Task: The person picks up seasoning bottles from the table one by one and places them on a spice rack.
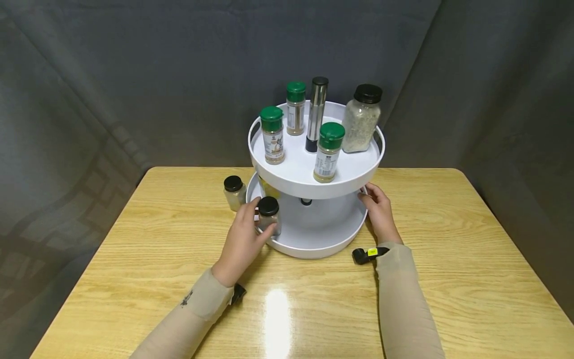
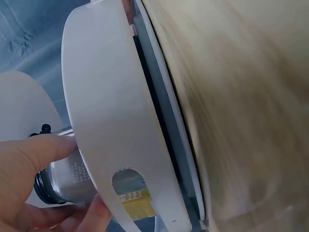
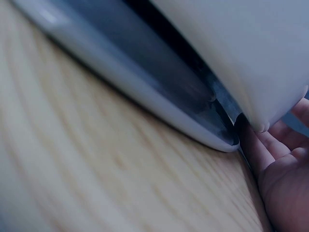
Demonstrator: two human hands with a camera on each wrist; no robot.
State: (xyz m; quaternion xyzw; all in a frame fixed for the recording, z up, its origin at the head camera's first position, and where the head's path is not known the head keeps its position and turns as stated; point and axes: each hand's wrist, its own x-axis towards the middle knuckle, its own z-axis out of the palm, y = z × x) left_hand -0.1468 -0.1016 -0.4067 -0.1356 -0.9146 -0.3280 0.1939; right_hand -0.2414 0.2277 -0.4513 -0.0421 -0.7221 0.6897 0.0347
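Observation:
A white two-tier round rack (image 1: 314, 188) stands on the wooden table. My left hand (image 1: 239, 242) holds a small clear jar (image 1: 274, 224) with a black lid, thumb on one side and fingers on the other. This jar is upright at the left edge of the lower tier (image 1: 314, 237); whether its base touches the tier cannot be told. The left wrist view shows the thumb and fingertips about the jar (image 2: 72, 176). At the lower tier's right side, my right hand (image 1: 381, 214) grips the rim with its thumb inside; its other fingers are partly hidden.
Several green-capped spice bottles (image 1: 326, 162), a steel grinder (image 1: 317, 109) and a large black-lidded jar (image 1: 360, 124) stand on the upper tier. Another small jar (image 1: 235, 197) is on the table left of the rack. Something yellow (image 2: 140, 205) shows through the rim's cut-out.

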